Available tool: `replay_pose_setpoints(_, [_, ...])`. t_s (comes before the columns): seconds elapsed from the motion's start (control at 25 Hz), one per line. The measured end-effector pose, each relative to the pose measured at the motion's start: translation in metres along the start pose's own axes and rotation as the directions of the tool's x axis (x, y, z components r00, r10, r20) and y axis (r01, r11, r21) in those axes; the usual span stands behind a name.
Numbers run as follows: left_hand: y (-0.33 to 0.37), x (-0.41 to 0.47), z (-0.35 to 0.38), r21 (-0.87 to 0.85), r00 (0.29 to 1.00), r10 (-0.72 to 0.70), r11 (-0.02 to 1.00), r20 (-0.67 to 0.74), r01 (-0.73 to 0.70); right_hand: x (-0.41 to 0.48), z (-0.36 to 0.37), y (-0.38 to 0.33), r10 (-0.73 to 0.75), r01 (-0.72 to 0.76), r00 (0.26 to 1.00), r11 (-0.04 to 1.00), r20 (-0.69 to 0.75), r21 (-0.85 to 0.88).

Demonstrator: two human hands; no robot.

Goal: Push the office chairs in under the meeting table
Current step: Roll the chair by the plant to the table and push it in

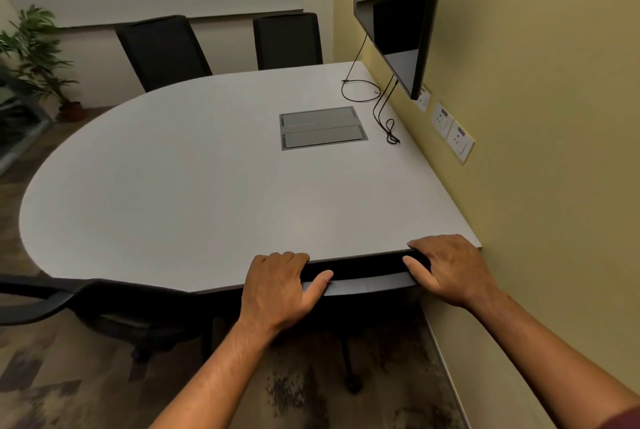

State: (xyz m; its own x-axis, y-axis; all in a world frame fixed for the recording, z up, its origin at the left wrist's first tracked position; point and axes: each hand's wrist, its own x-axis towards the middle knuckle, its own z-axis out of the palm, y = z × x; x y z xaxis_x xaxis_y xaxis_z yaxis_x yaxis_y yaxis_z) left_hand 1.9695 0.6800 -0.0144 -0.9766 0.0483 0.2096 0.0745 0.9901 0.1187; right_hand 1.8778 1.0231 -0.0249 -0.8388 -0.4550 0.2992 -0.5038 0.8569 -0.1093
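Observation:
A white meeting table (173,186) with a rounded left end fills the middle of the view. Both my hands grip the top of a black office chair's backrest (367,273), which sits right against the table's near edge. My left hand (280,286) holds its left part and my right hand (450,269) its right part. This chair's seat is hidden under the table; a leg with a caster (353,385) shows below. Another black chair (104,307) stands at the near left, partly under the table. Two black chairs (162,51) (287,41) stand tucked at the far side.
A yellow wall (536,151) with sockets (453,134) runs close along my right. A dark screen (398,13) hangs on it above the table, with black cables (377,106) trailing down. A grey cable hatch (322,129) sits in the tabletop. A potted plant (38,54) stands far left.

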Motion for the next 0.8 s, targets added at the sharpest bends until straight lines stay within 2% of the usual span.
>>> replay_pose_setpoints(0.24, [0.004, -0.001, 0.007, -0.001, 1.000, 0.002, 1.000, -0.009, -0.002, -0.001, 0.000, 0.006, 0.001, -0.001, 1.000, 1.000, -0.001, 0.012])
replay_pose_setpoints(0.44, [0.002, -0.001, 0.000, 0.034, 0.997, -0.004, 0.999, 0.080, 0.001, -0.004, 0.001, -0.001, 0.015, -0.015, 1.000, 1.000, 0.002, 0.015])
replay_pose_setpoints(0.64, [0.001, 0.007, 0.000, 0.033, 0.980, 0.003, 0.999, 0.197, -0.010, 0.005, -0.011, -0.021, 0.119, -0.095, 0.962, 0.990, 0.244, -0.107])
replay_pose_setpoints(0.8, [-0.011, 0.035, 0.003, -0.075, 0.940, -0.026, 0.996, 0.341, 0.054, 0.030, -0.011, -0.049, 0.226, -0.253, 0.875, 0.967, 0.428, 0.007])
